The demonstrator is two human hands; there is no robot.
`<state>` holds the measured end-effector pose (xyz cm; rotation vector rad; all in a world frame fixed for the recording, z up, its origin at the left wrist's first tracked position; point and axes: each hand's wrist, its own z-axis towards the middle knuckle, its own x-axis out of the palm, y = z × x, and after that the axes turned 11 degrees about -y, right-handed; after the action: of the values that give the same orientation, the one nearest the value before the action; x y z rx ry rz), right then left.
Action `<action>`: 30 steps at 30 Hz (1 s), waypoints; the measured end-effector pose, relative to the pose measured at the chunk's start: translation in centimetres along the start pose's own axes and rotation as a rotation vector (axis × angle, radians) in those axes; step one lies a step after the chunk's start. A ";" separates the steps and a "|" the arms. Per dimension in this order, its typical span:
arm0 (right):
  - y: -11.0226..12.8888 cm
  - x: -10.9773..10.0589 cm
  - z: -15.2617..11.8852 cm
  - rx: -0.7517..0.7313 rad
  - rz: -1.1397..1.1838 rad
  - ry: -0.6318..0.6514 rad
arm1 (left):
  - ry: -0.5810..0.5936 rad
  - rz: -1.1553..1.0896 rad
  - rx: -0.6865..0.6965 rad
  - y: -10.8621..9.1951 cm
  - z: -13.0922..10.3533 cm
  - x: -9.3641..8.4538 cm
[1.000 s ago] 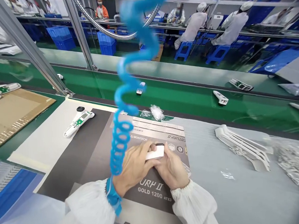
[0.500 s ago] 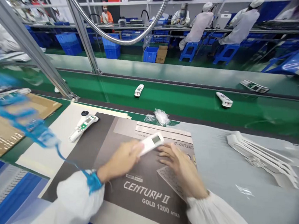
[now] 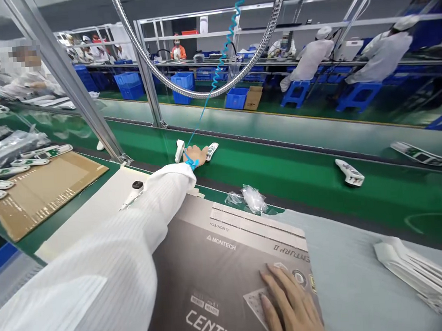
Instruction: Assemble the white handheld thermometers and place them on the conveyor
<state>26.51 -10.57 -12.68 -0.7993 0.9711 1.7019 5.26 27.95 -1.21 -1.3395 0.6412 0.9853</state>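
My left hand [image 3: 196,156] is stretched out over the green conveyor belt with its fingers curled. Against its left side is a white handheld device [image 3: 180,150]. At its thumb side is a white device with an exposed green circuit board [image 3: 212,151]. The hand hides where its fingertips meet these parts, so I cannot make out what they hold. My right hand [image 3: 291,306] lies open, fingers apart, on the flattened grey printed cardboard [image 3: 197,267]. Behind my left sleeve, a partly hidden white part [image 3: 131,198] lies on the pale sheet with a black round piece [image 3: 137,184].
Another white device [image 3: 350,173] lies on the belt, and an open shell [image 3: 419,154] sits farther right. Crumpled clear plastic [image 3: 253,198] is at the bench edge. White plastic parts [image 3: 418,268] are stacked at right. Several circuit-board devices rest around brown cardboard [image 3: 54,195]. A metal post [image 3: 70,85] rises at left.
My left hand has moved from above the grey cardboard out to the belt, and the white device no longer shows over the cardboard. My right hand has lowered onto the cardboard. The view has shifted.
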 end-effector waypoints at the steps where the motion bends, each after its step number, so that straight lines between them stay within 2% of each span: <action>1: 0.0 -0.2 0.2 0.001 -0.006 0.006 | 0.008 -0.027 -0.008 -0.7 -0.1 1.0; 4: 0.4 -0.7 0.6 0.025 0.033 0.033 | 0.012 -0.143 -0.035 -1.8 -0.9 2.6; 6: 0.7 -1.0 0.7 0.082 0.082 0.041 | 0.004 -0.241 -0.012 -1.8 -1.8 2.3; 9: 1.0 -1.6 0.9 0.191 0.189 0.014 | -0.049 -0.418 0.078 -1.0 -4.0 -0.5; 12: 1.6 -2.7 2.0 0.292 0.316 -0.042 | -0.100 -0.620 0.177 0.1 -7.8 -4.3; 14: 2.5 -3.8 3.8 0.353 0.387 -0.055 | -0.023 -0.845 0.187 0.8 -11.4 -6.3; 16: 3.9 -4.8 6.4 0.374 0.444 -0.082 | 0.169 -0.998 0.134 1.3 -15.4 -7.4; 18: 5.2 -5.6 9.1 0.328 0.481 -0.143 | 0.390 -0.949 0.102 1.8 -19.3 -7.5; 20: 6.2 -5.8 11.3 0.215 0.489 -0.199 | 0.516 -0.824 0.179 2.0 -22.5 -7.1; 22: 6.7 -5.6 12.6 0.079 0.435 -0.216 | 0.510 -0.709 0.327 2.2 -24.7 -6.8; 25: 6.6 -5.1 12.8 -0.033 0.255 -0.211 | 0.430 -0.589 0.469 2.3 -26.2 -6.4; 27: 6.5 -4.9 12.2 -0.042 0.182 -0.196 | 0.428 -0.581 0.447 2.5 -26.0 -6.0; 30: 6.5 -5.0 11.5 -0.062 0.207 -0.126 | 0.403 -0.643 0.227 3.2 -24.8 -5.2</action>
<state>21.02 -3.80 -1.58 -0.6398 0.9441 1.9446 3.77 2.48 -2.30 -1.4164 0.5431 0.1201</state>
